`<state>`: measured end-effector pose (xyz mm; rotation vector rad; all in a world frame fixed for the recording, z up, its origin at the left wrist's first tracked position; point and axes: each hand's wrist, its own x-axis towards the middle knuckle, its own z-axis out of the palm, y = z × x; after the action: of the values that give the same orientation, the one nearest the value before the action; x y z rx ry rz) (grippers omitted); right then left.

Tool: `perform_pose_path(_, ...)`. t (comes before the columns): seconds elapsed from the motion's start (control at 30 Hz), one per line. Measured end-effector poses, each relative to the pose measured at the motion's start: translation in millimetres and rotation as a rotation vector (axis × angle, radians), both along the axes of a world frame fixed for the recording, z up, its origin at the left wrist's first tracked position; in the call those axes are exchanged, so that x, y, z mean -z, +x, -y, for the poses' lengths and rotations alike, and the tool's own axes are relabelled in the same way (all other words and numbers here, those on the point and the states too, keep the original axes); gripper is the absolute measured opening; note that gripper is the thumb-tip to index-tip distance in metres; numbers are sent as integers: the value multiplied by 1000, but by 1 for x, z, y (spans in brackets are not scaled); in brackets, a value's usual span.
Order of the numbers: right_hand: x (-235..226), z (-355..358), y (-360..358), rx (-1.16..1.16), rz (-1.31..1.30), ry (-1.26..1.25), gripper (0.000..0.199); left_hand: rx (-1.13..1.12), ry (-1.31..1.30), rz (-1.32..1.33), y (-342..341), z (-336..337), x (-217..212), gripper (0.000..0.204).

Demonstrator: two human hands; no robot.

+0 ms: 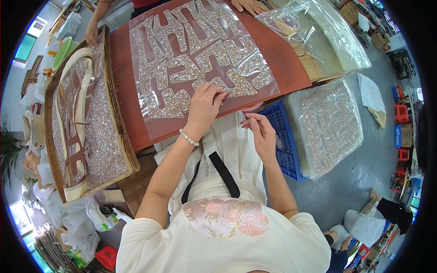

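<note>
One red-brown table (277,54), cluttered workshop

I see a craft workshop. A red worktable (282,59) fills the upper middle, a wooden tray (116,118) of loose rhinestones sits at left, and bagged glittering sheets (330,123) lie over a blue crate (287,136) at right. Stools (401,113) and boxes crowd the grey concrete floor (359,168) along the right edge.
</note>
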<state>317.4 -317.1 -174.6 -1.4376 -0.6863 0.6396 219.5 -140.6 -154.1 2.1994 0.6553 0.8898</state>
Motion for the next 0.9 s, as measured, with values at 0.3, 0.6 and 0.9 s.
perform_pose_path(0.3,-5,-3,10,-8,13,-2,20,-20,-12,-49,1,-3,-7,7)
perform_pose_path(0.6,-22,-35,14,-40,173,9,18,-29,82,-46,3,2,-3,7)
perform_pose_path(0.9,-29,-54,8,-21,1028,-97,39,-191,-106,63,-38,-12,-24,6)
